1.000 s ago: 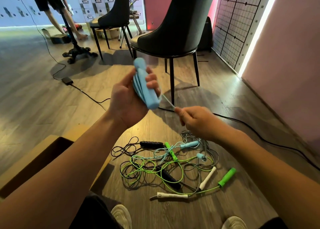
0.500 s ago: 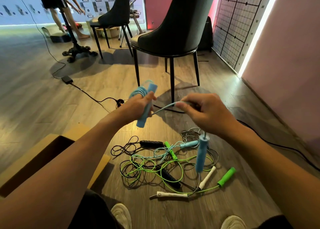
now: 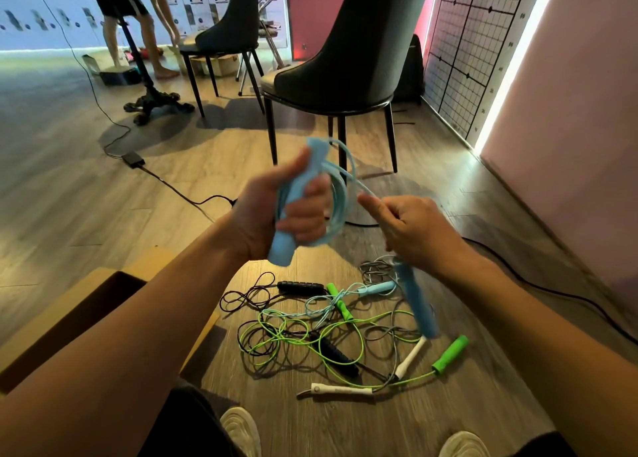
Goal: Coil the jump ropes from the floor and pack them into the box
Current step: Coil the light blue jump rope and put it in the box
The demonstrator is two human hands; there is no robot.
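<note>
My left hand (image 3: pixel 276 211) grips a light blue jump-rope handle (image 3: pixel 283 246) upright, with several loops of its blue cord (image 3: pixel 340 201) hanging round the fingers. My right hand (image 3: pixel 411 230) pinches the same cord just right of the loops. The rope's second blue handle (image 3: pixel 419 304) dangles below my right hand, blurred. On the floor lies a tangled pile of ropes (image 3: pixel 331 332): green, black, grey-white and pale blue, with a green handle (image 3: pixel 450 355) and a white handle (image 3: pixel 340 389) at the near side. An open cardboard box (image 3: pixel 86 304) sits at the lower left, partly behind my left forearm.
A dark chair (image 3: pixel 348 63) stands right behind the hands, a second chair (image 3: pixel 231 32) further back left. A black cable (image 3: pixel 179 191) with an adapter crosses the wooden floor. A person stands by a pedestal table (image 3: pixel 145 87) at the far left. A pink wall runs along the right.
My left hand has turned and risen, another loop of blue cord now lies round it. My right hand has moved down and left along the cord; the dangling handle swung right.
</note>
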